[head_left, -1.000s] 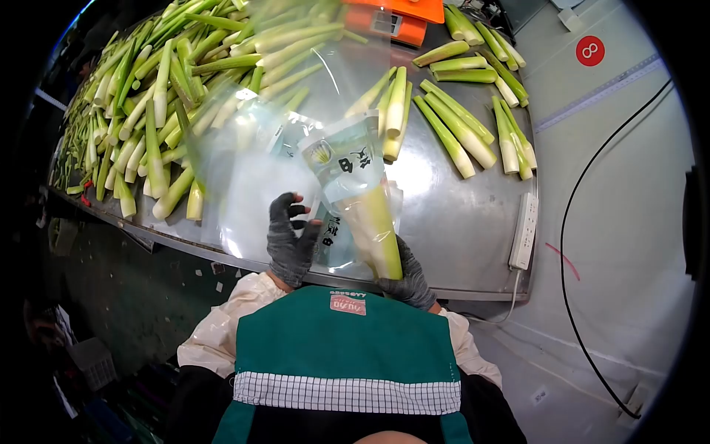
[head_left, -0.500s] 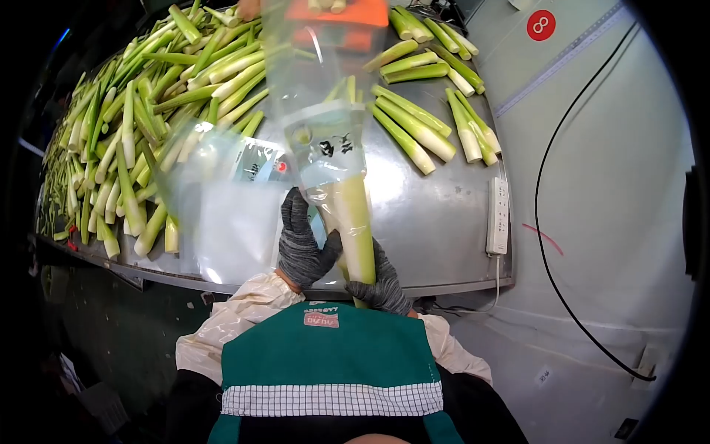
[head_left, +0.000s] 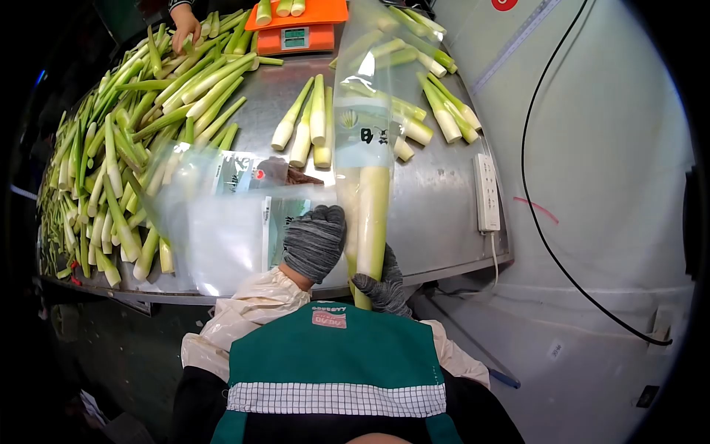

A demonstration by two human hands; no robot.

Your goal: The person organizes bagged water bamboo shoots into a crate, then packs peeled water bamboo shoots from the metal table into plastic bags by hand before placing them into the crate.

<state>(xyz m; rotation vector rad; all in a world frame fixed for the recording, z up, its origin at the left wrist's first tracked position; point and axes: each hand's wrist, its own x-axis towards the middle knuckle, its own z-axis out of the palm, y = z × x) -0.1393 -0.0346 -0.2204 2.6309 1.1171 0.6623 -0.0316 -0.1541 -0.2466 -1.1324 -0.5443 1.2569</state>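
- The clear plastic bag (head_left: 363, 155) is at the centre of the frame, running nearly straight up and down, with a pale blue printed band and dark lettering; thick green-and-white stalks (head_left: 373, 222) fill its lower part.
- The right hand (head_left: 383, 285), in a grey glove, grasps the bag around its lower end.
- The left hand (head_left: 316, 243), also gloved, is curled closed just beside the bag; whether it pinches any film, I cannot tell.
- Half a second ago the left hand's fingers pointed up; now they are folded, and the orange scale (head_left: 296, 37) shows clear of the bag.
- Flat empty bags (head_left: 229, 229) lie left of centre on the metal table (head_left: 436, 240).
- Stalks are heaped (head_left: 122, 159) at left; a co-worker's hand (head_left: 186, 31) touches them, upper left.
- At right, a white power strip (head_left: 487, 194) lies on the table edge; a black cable (head_left: 523, 148) hangs beyond.
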